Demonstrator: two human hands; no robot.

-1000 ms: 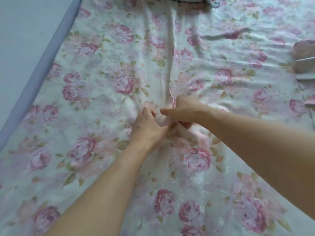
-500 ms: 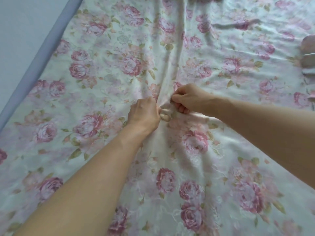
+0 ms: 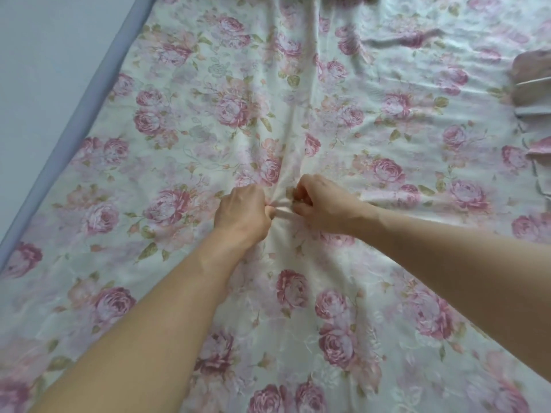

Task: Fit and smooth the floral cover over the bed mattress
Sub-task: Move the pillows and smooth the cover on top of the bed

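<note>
left hand: clenched, pinching a tuck of the cover.
right hand: clenched on the same tuck, just beside the left.
cover: spread under both hands.
crease: runs straight ahead from between the hands, equally near both.

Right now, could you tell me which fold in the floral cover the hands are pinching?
The long central fold, which ends between the left hand and right hand; the short fold at upper right lies untouched.

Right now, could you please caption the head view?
Left hand and right hand pinch a bunched fold of the floral cover.
</note>
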